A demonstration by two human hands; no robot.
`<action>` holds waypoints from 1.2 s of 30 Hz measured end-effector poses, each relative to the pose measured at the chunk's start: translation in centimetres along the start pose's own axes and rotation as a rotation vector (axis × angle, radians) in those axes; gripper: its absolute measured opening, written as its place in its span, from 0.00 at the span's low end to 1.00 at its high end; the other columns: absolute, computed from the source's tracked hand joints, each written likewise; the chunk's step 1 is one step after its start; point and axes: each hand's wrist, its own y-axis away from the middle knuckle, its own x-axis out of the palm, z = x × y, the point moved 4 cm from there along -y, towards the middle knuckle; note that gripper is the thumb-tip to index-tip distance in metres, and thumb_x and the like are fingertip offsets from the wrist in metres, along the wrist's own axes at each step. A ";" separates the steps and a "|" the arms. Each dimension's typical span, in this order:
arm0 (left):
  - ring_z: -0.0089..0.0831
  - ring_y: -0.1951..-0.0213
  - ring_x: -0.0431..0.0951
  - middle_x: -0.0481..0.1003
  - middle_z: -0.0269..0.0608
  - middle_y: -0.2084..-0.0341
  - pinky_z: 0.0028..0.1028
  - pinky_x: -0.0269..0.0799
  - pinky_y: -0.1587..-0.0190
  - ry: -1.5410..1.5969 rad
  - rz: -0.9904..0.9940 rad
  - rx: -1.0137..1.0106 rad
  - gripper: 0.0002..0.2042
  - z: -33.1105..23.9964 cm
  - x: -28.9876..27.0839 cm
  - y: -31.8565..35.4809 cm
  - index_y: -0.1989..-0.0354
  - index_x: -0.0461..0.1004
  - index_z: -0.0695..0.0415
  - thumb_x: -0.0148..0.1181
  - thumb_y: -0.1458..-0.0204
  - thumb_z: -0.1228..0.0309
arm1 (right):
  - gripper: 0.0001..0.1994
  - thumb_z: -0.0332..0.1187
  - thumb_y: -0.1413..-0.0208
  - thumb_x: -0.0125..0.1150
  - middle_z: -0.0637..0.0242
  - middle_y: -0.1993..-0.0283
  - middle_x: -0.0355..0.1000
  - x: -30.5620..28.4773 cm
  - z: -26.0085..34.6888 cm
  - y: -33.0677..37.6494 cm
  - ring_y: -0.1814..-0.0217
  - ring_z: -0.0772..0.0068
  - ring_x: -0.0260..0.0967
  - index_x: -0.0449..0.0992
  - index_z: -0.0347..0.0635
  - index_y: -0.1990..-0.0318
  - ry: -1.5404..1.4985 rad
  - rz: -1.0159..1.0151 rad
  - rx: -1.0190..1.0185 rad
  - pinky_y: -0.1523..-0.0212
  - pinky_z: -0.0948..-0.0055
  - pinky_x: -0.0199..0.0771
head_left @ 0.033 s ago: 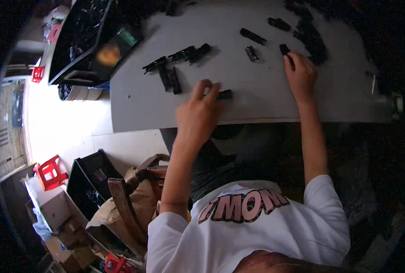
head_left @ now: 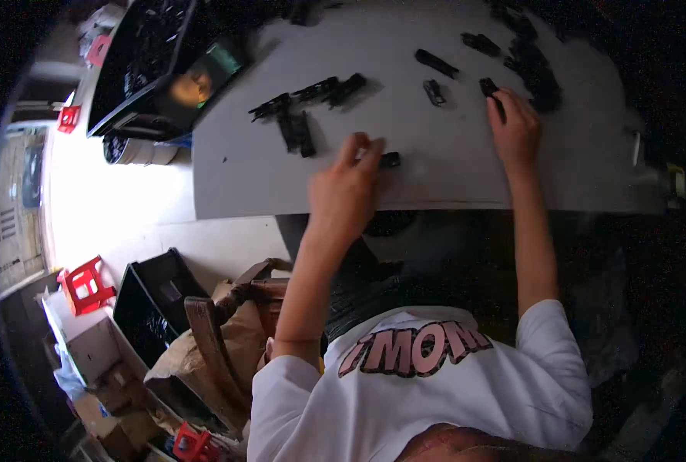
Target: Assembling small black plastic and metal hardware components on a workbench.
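My left hand is over the near part of the grey table, slightly blurred, its fingers curled around a small black plastic part. One end of that part sticks out to the right of the thumb; the rest is mostly hidden. Farther right, my right hand pinches another black plastic part, whose tip shows beyond the fingers. Just left of it lie a short black clip-like piece and a long black piece. Several black parts form a cluster beyond my left hand.
A dark pile of parts lies at the table's far right. Beyond the left edge are a large black bin and a bucket. Below, left, are a red stool, a black crate and a wooden chair.
The whole view has shifted slightly, so table items appear a little farther right. Both hands keep nearly the same places and poses over the table.
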 end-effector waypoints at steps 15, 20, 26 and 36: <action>0.38 0.63 0.72 0.71 0.45 0.66 0.31 0.68 0.58 0.706 -0.173 0.032 0.19 0.6 1.0 0.3 0.48 0.68 0.55 0.55 0.51 0.78 | 0.15 0.31 0.43 0.55 0.60 0.53 0.69 -0.1 0.3 0.0 0.52 0.61 0.68 0.69 0.44 0.48 0.002 0.088 -0.071 0.55 0.66 0.72; 0.45 0.62 0.72 0.71 0.49 0.66 0.31 0.67 0.61 0.763 -0.133 0.035 0.17 1.7 1.7 0.7 0.51 0.69 0.58 0.55 0.51 0.78 | 0.18 0.30 0.43 0.53 0.59 0.54 0.68 0.7 0.3 -0.9 0.54 0.59 0.68 0.67 0.45 0.45 0.031 0.344 -0.132 0.54 0.65 0.70; 0.39 0.60 0.73 0.73 0.46 0.61 0.31 0.68 0.58 0.883 -0.119 -0.024 0.15 2.1 2.4 0.8 0.53 0.70 0.58 0.55 0.50 0.76 | 0.18 0.34 0.42 0.53 0.56 0.55 0.68 1.2 -0.5 -0.7 0.55 0.58 0.69 0.64 0.42 0.45 -0.073 0.316 -0.091 0.56 0.64 0.70; 0.37 0.63 0.74 0.74 0.44 0.64 0.30 0.69 0.59 0.919 -0.089 -0.044 0.13 2.1 2.5 0.9 0.56 0.71 0.59 0.58 0.52 0.76 | 0.13 0.42 0.39 0.49 0.60 0.65 0.67 1.6 -1.6 -0.5 0.64 0.61 0.68 0.65 0.40 0.61 -0.082 0.162 0.027 0.66 0.65 0.69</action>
